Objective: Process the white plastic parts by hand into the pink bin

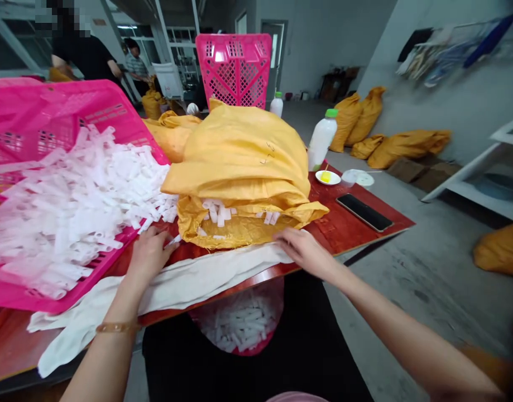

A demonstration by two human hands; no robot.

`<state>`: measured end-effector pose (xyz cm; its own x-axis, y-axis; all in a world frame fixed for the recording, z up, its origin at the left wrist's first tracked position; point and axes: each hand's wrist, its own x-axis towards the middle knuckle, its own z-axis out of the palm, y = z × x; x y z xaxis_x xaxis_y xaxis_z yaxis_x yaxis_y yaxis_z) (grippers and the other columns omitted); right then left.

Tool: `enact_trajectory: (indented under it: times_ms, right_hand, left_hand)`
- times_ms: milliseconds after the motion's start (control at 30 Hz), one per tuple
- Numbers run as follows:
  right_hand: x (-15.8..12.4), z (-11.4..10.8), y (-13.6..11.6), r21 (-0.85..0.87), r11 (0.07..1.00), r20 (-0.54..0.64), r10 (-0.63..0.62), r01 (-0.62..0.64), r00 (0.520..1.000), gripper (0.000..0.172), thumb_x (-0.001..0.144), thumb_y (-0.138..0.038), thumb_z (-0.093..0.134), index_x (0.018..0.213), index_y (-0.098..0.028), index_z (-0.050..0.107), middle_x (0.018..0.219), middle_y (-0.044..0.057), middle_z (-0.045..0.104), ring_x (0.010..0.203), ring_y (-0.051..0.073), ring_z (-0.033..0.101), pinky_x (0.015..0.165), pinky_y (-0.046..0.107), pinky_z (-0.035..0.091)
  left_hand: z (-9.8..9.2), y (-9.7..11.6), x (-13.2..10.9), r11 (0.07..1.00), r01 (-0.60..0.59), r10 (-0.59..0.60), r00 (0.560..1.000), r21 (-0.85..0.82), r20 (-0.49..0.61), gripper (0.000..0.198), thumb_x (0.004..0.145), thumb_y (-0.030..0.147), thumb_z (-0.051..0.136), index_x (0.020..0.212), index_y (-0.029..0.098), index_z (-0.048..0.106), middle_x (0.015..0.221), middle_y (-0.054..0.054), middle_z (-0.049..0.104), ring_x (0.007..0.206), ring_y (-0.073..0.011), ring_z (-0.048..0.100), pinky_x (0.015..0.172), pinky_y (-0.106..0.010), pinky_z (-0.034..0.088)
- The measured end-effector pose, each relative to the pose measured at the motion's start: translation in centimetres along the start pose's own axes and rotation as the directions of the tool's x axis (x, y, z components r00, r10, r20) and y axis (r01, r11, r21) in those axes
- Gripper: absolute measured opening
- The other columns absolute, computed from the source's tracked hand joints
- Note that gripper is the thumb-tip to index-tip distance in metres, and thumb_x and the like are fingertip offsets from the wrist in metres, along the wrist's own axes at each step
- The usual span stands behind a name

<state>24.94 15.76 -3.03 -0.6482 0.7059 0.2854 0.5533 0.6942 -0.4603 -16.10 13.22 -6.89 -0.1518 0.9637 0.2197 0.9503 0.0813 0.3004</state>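
A large yellow sack (pixel 243 151) lies on the red table, its mouth facing me with white tube pieces (pixel 217 213) inside. My left hand (pixel 150 254) is at the left of the mouth, its fingers closed on a small white piece (pixel 175 240). At the right of the mouth, my right hand (pixel 300 248) has its fingers pressed together near the sack's lower edge; what they hold, if anything, is hidden. A white cloth (pixel 206 276) runs along the table's front edge beneath both hands. The pink crate (pixel 67 301) at left is heaped with white tubes (pixel 89 195).
On the red table (pixel 390 223) are a phone (pixel 364 212), a green-capped bottle (pixel 322 139) and a small dish (pixel 328 177). A container of white tubes (pixel 243 318) is below the edge. Another pink crate (pixel 235 72) stands behind; two people are at back left.
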Motion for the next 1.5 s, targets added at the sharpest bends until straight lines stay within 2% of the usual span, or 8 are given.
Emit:
enact_trajectory:
  times_ms: [167, 400, 567, 667, 867, 1200, 1333, 1500]
  right_hand:
    - [5.9, 1.4, 2.6, -0.623, 0.774, 0.114, -0.054, 0.113, 0.992, 0.032, 0.096, -0.002, 0.042, 0.115, -0.008, 0.066, 0.115, 0.020, 0.065, 0.105, 0.030, 0.063, 0.083, 0.039, 0.052]
    - [8.6, 1.3, 2.6, -0.613, 0.728, 0.279, -0.163, 0.306, 0.946, 0.024, 0.094, -0.002, 0.047, 0.101, -0.010, 0.069, 0.111, 0.018, 0.068, 0.107, 0.029, 0.063, 0.084, 0.037, 0.049]
    - [8.2, 1.1, 2.1, -0.203, 0.918, 0.149, -0.315, 0.341, 0.937, 0.020, 0.104, -0.021, 0.042, 0.112, -0.016, 0.060, 0.115, 0.014, 0.065, 0.107, 0.024, 0.063, 0.093, 0.039, 0.049]
    - [6.4, 2.9, -0.2, 0.300, 0.940, -0.115, -0.136, 0.165, 0.984, 0.019, 0.105, -0.033, 0.041, 0.116, -0.019, 0.050, 0.100, 0.008, 0.065, 0.093, 0.020, 0.065, 0.086, 0.036, 0.052]
    - [-1.0, 7.4, -6.3, 0.915, 0.311, 0.197, 0.212, -0.258, 0.957, 0.033, 0.095, -0.054, 0.056, 0.108, -0.024, 0.049, 0.074, -0.006, 0.050, 0.048, 0.008, 0.039, 0.043, 0.020, 0.032]
    - [-6.1, 6.9, -7.8, 0.643, 0.743, 0.214, 0.058, -0.186, 0.975, 0.024, 0.099, -0.037, 0.059, 0.093, -0.016, 0.067, 0.072, -0.001, 0.064, 0.062, 0.012, 0.056, 0.060, 0.022, 0.041]
    - [-6.6, 7.6, -8.1, 0.313, 0.949, 0.099, -0.003, -0.028, 0.995, 0.014, 0.099, -0.023, 0.057, 0.107, -0.017, 0.066, 0.095, 0.006, 0.070, 0.081, 0.018, 0.064, 0.070, 0.025, 0.044]
    - [-6.3, 7.0, -8.8, 0.385, 0.923, 0.100, -0.038, -0.003, 0.994, 0.008, 0.098, -0.022, 0.057, 0.100, -0.016, 0.061, 0.099, 0.007, 0.064, 0.089, 0.018, 0.062, 0.076, 0.026, 0.046]
  left_hand:
    - [-0.9, 0.4, -2.4, 0.998, 0.046, -0.046, 0.999, -0.047, -0.006, 0.019, 0.075, 0.038, 0.068, 0.077, 0.019, 0.072, 0.082, -0.010, 0.058, 0.092, -0.0322, 0.056, 0.082, -0.042, 0.046]
    - [-3.0, 4.2, -7.1, 0.971, 0.032, -0.061, 0.992, -0.238, -0.114, 0.026, 0.085, 0.042, 0.065, 0.097, 0.019, 0.069, 0.077, -0.001, 0.055, 0.069, -0.0168, 0.054, 0.065, -0.027, 0.044]
    - [-4.2, 7.4, -11.6, 0.839, 0.058, -0.166, 0.974, -0.542, -0.154, 0.028, 0.086, 0.045, 0.069, 0.095, 0.020, 0.062, 0.074, 0.003, 0.057, 0.062, -0.0122, 0.050, 0.058, -0.023, 0.040]
    - [-4.1, 9.4, -12.8, 0.736, 0.076, -0.237, 0.960, -0.673, -0.150, 0.031, 0.082, 0.047, 0.073, 0.092, 0.020, 0.061, 0.075, 0.002, 0.060, 0.063, -0.0121, 0.053, 0.058, -0.022, 0.041]
    - [-3.7, 13.8, -14.7, 0.570, 0.107, -0.246, 0.968, -0.814, -0.045, 0.034, 0.084, 0.047, 0.073, 0.102, 0.019, 0.070, 0.072, 0.002, 0.061, 0.059, -0.0113, 0.053, 0.056, -0.022, 0.045]
    - [-2.7, 16.9, -17.7, 0.810, -0.184, 0.097, 0.978, -0.557, -0.183, 0.019, 0.093, 0.031, 0.067, 0.108, 0.022, 0.074, 0.088, -0.002, 0.072, 0.070, -0.0138, 0.063, 0.069, -0.024, 0.052]
    - [-2.5, 16.9, -18.0, 0.782, -0.133, 0.153, 0.988, -0.609, -0.019, 0.018, 0.093, 0.031, 0.067, 0.105, 0.021, 0.075, 0.091, -0.003, 0.075, 0.073, -0.0142, 0.067, 0.068, -0.022, 0.053]
    - [-0.9, 17.1, -18.0, 0.708, -0.028, 0.057, 0.998, -0.705, 0.018, 0.028, 0.095, 0.033, 0.065, 0.118, 0.020, 0.073, 0.101, -0.005, 0.076, 0.088, -0.0169, 0.071, 0.078, -0.023, 0.056]
